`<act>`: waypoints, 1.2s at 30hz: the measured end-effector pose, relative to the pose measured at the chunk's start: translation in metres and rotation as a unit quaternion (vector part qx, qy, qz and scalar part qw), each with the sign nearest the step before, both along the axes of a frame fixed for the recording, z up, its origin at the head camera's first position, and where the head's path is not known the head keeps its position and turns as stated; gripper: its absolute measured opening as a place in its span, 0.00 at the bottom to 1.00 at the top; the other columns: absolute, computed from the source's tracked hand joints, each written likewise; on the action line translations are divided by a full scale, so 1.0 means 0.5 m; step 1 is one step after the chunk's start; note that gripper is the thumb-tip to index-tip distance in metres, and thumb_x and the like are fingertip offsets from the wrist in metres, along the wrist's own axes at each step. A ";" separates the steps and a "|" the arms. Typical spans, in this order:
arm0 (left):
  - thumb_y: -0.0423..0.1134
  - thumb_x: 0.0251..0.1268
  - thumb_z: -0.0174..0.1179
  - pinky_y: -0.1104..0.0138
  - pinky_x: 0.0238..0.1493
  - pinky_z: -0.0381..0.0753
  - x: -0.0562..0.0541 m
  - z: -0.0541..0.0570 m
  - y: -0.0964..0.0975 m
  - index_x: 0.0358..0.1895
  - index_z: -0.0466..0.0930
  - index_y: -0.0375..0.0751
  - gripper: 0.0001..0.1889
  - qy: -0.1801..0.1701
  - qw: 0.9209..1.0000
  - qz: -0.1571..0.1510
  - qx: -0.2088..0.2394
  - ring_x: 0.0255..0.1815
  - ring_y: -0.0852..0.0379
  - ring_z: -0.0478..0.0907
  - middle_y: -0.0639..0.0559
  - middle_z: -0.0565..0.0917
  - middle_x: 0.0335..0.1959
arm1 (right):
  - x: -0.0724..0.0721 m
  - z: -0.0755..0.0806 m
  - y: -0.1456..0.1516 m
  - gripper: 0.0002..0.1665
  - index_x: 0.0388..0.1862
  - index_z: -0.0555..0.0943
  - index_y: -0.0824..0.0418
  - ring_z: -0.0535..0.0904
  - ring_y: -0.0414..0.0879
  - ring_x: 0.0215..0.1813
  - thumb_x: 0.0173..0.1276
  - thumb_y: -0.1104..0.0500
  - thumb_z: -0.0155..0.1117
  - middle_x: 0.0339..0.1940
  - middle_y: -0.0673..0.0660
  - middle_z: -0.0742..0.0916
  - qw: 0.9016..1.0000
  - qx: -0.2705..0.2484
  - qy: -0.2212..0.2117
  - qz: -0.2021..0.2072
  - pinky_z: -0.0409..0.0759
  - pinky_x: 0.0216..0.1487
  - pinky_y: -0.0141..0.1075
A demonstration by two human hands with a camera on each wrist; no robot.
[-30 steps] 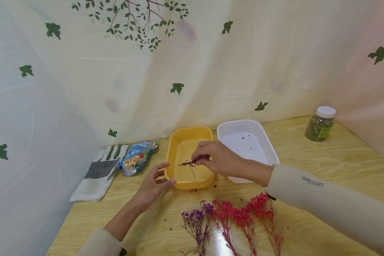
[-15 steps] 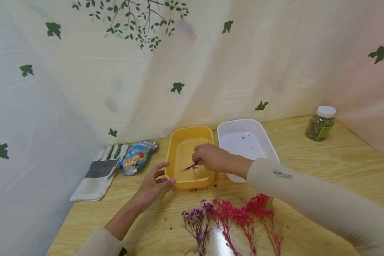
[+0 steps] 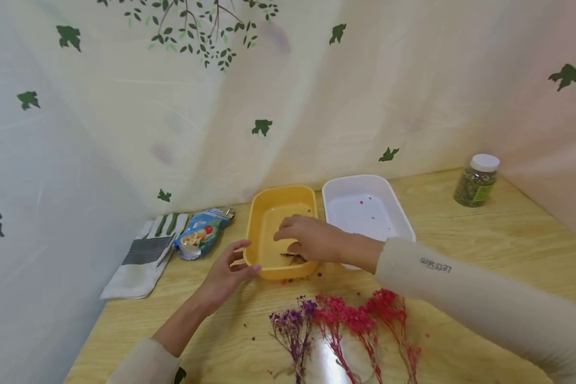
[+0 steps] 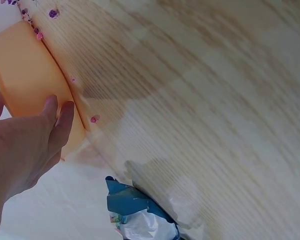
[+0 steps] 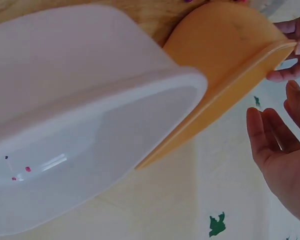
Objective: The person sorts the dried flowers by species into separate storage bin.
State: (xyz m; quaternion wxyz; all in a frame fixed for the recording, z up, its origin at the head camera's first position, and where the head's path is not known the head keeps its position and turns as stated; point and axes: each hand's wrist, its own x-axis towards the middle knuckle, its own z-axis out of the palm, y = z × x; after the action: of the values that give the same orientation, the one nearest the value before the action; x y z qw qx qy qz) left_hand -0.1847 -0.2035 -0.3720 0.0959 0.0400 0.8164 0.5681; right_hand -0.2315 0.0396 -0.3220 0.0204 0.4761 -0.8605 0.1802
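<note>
Although the head view alone shows the dark sprig (image 3: pixel 293 256), at five o'clock in the yellow tray (image 3: pixel 268 226), the right hand (image 3: pixel 313 239), thumb and fingers apart, overhangs it. Left hand (image 4: pixel 25 145), loose-fingered, touches the tray; white tray (image 3: pixel 360 216), three o'clock.

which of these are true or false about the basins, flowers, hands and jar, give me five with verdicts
1. The left hand touches the yellow plastic basin. True.
2. The right hand grips the red flower bunches. False: they lie on the table.
3. In the head view, the purple flower bunch lies left of the red flower bunches. True.
4. There, the white plastic basin stands left of the yellow plastic basin. False: it stands right of it.
5. The jar has a white lid. True.
</note>
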 end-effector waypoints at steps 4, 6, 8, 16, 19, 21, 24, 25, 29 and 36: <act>0.36 0.65 0.63 0.57 0.54 0.79 -0.001 0.001 -0.003 0.69 0.59 0.41 0.32 0.004 1.000 -0.004 0.004 0.56 0.42 0.77 0.33 0.69 0.62 | 0.046 0.009 0.008 0.17 0.53 0.82 0.59 0.77 0.49 0.54 0.65 0.62 0.66 0.51 0.55 0.83 0.999 -0.034 -0.004 0.040 0.77 0.56 0.40; 0.35 0.65 0.63 0.58 0.53 0.79 -0.003 0.000 -0.003 0.69 0.59 0.40 0.32 0.006 1.000 -0.004 0.006 0.56 0.42 0.77 0.33 0.70 0.62 | 0.069 0.010 0.012 0.17 0.53 0.82 0.58 0.77 0.47 0.53 0.65 0.60 0.67 0.50 0.54 0.83 0.997 -0.045 -0.014 0.064 0.77 0.56 0.38; 0.35 0.64 0.63 0.58 0.53 0.80 -0.005 -0.001 -0.004 0.69 0.59 0.40 0.32 0.007 1.000 -0.002 0.006 0.55 0.42 0.77 0.32 0.70 0.61 | 0.089 0.006 0.016 0.17 0.52 0.83 0.58 0.77 0.46 0.53 0.64 0.59 0.68 0.50 0.53 0.83 0.994 -0.051 -0.024 0.092 0.76 0.58 0.38; 0.34 0.63 0.64 0.59 0.52 0.80 -0.008 -0.005 -0.003 0.68 0.60 0.39 0.32 0.011 1.000 0.007 0.003 0.55 0.41 0.77 0.31 0.70 0.61 | 0.147 -0.027 0.026 0.21 0.52 0.84 0.50 0.74 0.39 0.54 0.58 0.54 0.71 0.48 0.46 0.82 0.982 0.022 -0.001 0.190 0.71 0.61 0.36; 0.34 0.63 0.64 0.60 0.51 0.80 -0.006 -0.007 -0.002 0.68 0.61 0.39 0.32 0.011 1.000 0.011 0.005 0.55 0.41 0.77 0.31 0.71 0.61 | 0.159 -0.042 0.026 0.23 0.53 0.84 0.44 0.72 0.36 0.51 0.56 0.55 0.72 0.46 0.42 0.81 0.977 0.063 0.023 0.204 0.70 0.55 0.33; 0.34 0.63 0.64 0.60 0.51 0.80 -0.005 -0.009 -0.001 0.68 0.61 0.39 0.32 0.012 1.000 0.013 0.006 0.55 0.41 0.77 0.31 0.71 0.61 | 0.163 -0.052 0.025 0.23 0.50 0.85 0.42 0.71 0.34 0.48 0.54 0.58 0.72 0.44 0.40 0.80 0.974 0.081 0.022 0.211 0.68 0.51 0.31; 0.35 0.63 0.64 0.59 0.52 0.80 -0.002 -0.011 0.000 0.68 0.61 0.40 0.32 0.010 1.000 0.013 0.005 0.55 0.42 0.77 0.32 0.71 0.61 | 0.165 -0.066 0.021 0.22 0.45 0.86 0.40 0.69 0.32 0.44 0.52 0.62 0.72 0.40 0.38 0.80 0.971 0.100 0.018 0.218 0.66 0.46 0.28; 0.36 0.63 0.64 0.59 0.52 0.80 -0.001 -0.011 0.000 0.68 0.61 0.40 0.32 0.009 1.000 0.012 0.005 0.55 0.42 0.77 0.32 0.71 0.62 | 0.166 -0.070 0.019 0.22 0.43 0.87 0.39 0.69 0.32 0.43 0.52 0.63 0.72 0.40 0.38 0.80 0.970 0.105 0.017 0.218 0.66 0.45 0.27; 0.36 0.64 0.64 0.58 0.52 0.80 0.001 -0.011 0.002 0.68 0.61 0.41 0.31 0.008 1.000 0.012 0.007 0.55 0.42 0.77 0.33 0.71 0.62 | 0.167 -0.078 0.013 0.20 0.40 0.87 0.39 0.69 0.31 0.41 0.54 0.64 0.71 0.37 0.37 0.80 0.967 0.117 0.036 0.222 0.66 0.43 0.27; 0.36 0.64 0.64 0.57 0.52 0.80 0.003 -0.008 -0.002 0.68 0.62 0.41 0.31 0.009 1.000 0.014 0.008 0.55 0.43 0.77 0.33 0.71 0.62 | 0.163 -0.050 0.007 0.16 0.40 0.88 0.44 0.72 0.32 0.39 0.57 0.63 0.69 0.34 0.39 0.81 0.970 0.061 0.053 0.229 0.66 0.41 0.24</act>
State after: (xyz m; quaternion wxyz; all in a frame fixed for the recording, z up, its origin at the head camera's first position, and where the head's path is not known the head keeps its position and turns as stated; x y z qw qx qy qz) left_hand -0.1832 -0.2043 -0.3762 0.0804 0.0340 0.8129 0.5759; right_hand -0.1501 0.0430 -0.3471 -0.0046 0.6699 -0.7355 0.1014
